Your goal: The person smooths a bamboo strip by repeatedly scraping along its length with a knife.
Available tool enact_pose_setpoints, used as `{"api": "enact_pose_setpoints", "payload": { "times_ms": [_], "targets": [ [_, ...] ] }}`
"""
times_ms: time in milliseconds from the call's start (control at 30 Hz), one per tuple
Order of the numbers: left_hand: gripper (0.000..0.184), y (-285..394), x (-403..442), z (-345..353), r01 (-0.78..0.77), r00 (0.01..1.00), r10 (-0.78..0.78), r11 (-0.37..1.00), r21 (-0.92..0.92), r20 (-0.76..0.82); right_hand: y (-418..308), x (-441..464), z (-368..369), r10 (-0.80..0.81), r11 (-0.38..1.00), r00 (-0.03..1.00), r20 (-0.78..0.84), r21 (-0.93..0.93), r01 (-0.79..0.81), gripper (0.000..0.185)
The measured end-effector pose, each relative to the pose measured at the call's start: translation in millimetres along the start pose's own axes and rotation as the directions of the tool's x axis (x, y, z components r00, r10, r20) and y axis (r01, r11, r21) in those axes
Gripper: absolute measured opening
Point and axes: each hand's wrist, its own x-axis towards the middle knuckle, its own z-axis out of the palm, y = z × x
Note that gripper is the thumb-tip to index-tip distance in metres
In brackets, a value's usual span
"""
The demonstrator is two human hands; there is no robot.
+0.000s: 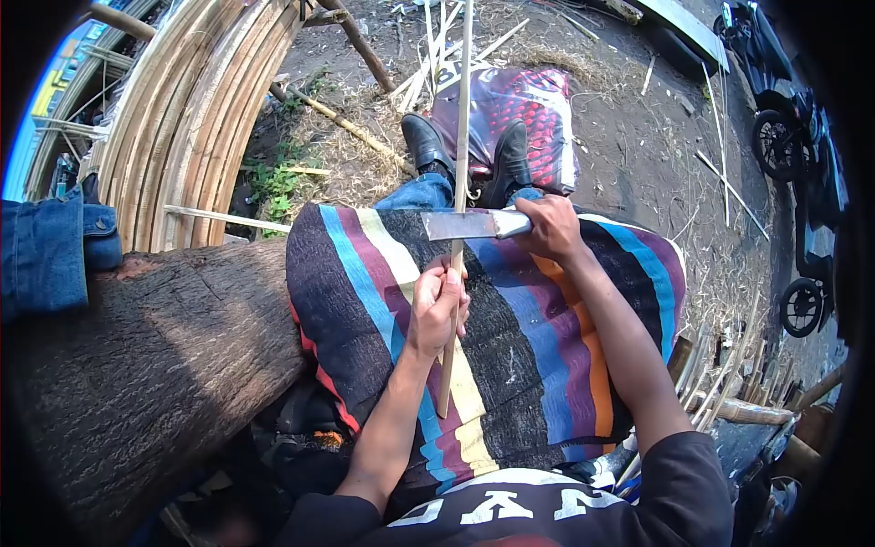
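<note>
A long, narrow bamboo strip (464, 109) runs lengthwise over my lap, from the top of the view down toward my body. My left hand (439, 308) is wrapped round its lower part. In my right hand (550, 228) is the handle of a knife (456, 226) with a broad, flat blade. That blade lies across the strip just above my left hand; whether its edge bites into the bamboo I cannot tell. A striped cloth (497, 324) covers my lap beneath both hands.
Beside my left leg lies a thick log (173, 365), with a denim-clad knee or sleeve (55, 251) over it. Long bamboo slats (196, 118) are stacked behind. My shoes (512, 150) rest by a patterned sack (547, 100). Motorbikes (784, 146) stand at right.
</note>
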Motion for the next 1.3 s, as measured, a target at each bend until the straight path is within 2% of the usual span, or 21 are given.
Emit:
{"api": "enact_pose_setpoints", "payload": {
  "times_ms": [33,100,233,300,367,500,567,633,700,767,800,833,900,967,1033,1067,1100,1167,1200,1233,1300],
  "targets": [
    [0.028,0.2,0.7,-0.5,-0.013,0.998,0.014,1.0,-0.017,0.057,1.8,3.6,-0.5,0.117,0.992,0.993,-0.03,0.045,-0.116,0.027],
    [0.026,3.2,5.9,-1.1,0.006,0.997,-0.004,1.0,-0.026,0.077,7.8,5.1,-7.7,0.173,0.984,0.984,-0.052,-0.029,-0.174,0.033],
    [0.019,-4.1,16.3,7.7,0.004,0.994,0.006,0.996,-0.09,0.105,-3.4,-1.8,-13.1,0.07,0.996,0.997,0.012,-0.064,-0.069,0.034],
    [0.014,-2.9,10.8,15.1,0.133,0.988,-0.142,0.983,-0.128,-0.06,-3.6,-2.3,-2.8,0.017,1.0,0.999,0.04,-0.026,-0.016,0.034],
    [0.01,-1.2,8.7,16.3,0.053,0.983,-0.057,0.998,-0.025,-0.173,-7.6,-2.6,1.9,0.023,1.0,0.998,0.059,0.0,-0.023,0.033],
    [0.019,-10.1,3.9,20.3,0.0,0.972,0.024,0.995,0.101,-0.235,-22.6,1.1,-4.8,-0.032,0.998,0.998,0.06,0.06,0.028,0.029],
    [0.017,-6.4,-0.3,26.4,-0.026,0.978,0.059,0.986,0.164,-0.199,-7.8,4.1,-1.1,-0.06,0.997,0.998,0.036,0.058,0.058,0.026],
    [0.016,-5.9,3.1,28.1,-0.031,0.985,0.057,0.987,0.155,-0.165,14.4,8.8,1.8,0.212,0.975,0.977,-0.024,0.075,-0.21,0.025],
    [0.015,-0.7,7.4,27.3,0.003,0.988,0.01,0.996,0.086,-0.153,2.8,9.6,-6.0,0.226,0.973,0.972,0.055,-0.049,-0.224,0.024],
    [0.015,-8.4,7.8,20.8,-0.016,0.986,0.039,0.99,0.137,-0.165,-12.6,3.3,-14.5,0.084,0.994,0.989,0.125,-0.078,-0.075,0.023],
    [0.015,-7.8,3.8,24.9,0.042,0.973,-0.008,0.989,0.144,-0.232,-12.9,2.2,-8.1,-0.071,0.995,0.995,0.073,-0.063,0.075,0.024],
    [0.016,-6.6,-1.8,27.0,0.027,0.981,-0.004,0.993,0.114,-0.194,-5.7,3.2,-5.7,-0.068,0.996,0.995,0.074,-0.056,0.072,0.024],
    [0.015,0.9,-4.0,30.7,0.006,0.988,0.018,0.988,0.156,-0.151,10.3,10.8,-5.5,0.229,0.973,0.973,-0.042,0.034,-0.227,0.023],
    [0.014,-4.7,5.4,22.5,0.011,0.99,0.001,0.996,0.083,-0.141,4.2,9.8,-3.0,0.284,0.956,0.958,0.029,-0.088,-0.28,0.025],
    [0.012,-11.7,4.3,16.6,0.06,0.992,-0.055,0.997,0.045,-0.111,-3.8,1.9,-0.6,0.087,0.988,0.992,0.091,-0.133,-0.074,0.026],
    [0.01,-19.6,0.9,18.6,0.115,0.978,-0.105,0.992,0.044,-0.179,-7.4,-2.1,-3.4,-0.063,0.987,0.99,0.123,-0.14,0.081,0.025],
    [0.008,-15.8,-3.5,24.6,0.08,0.987,-0.068,0.994,0.077,-0.142,0.5,3.5,-1.5,-0.06,0.988,0.991,0.12,-0.136,0.076,0.025],
    [0.006,-6.0,0.9,25.9,0.055,0.993,-0.047,0.996,0.068,-0.112,21.7,7.9,1.3,0.342,0.938,0.939,-0.044,-0.05,-0.344,0.026],
    [0.006,-7.2,5.7,24.7,0.098,0.989,-0.103,0.994,-0.053,-0.105,17.7,9.7,1.9,0.381,0.916,0.925,0.022,-0.146,-0.374,0.026],
    [0.006,-8.0,8.0,23.6,0.087,0.991,-0.092,0.995,-0.054,-0.095,5.6,8.1,-4.2,0.341,0.934,0.938,0.071,-0.141,-0.329,0.024],
    [0.007,-10.8,-1.2,24.7,0.124,0.991,-0.125,0.992,-0.008,-0.053,0.6,-0.7,-4.9,0.072,0.992,0.989,0.132,-0.113,-0.057,0.021]
  ]
}}
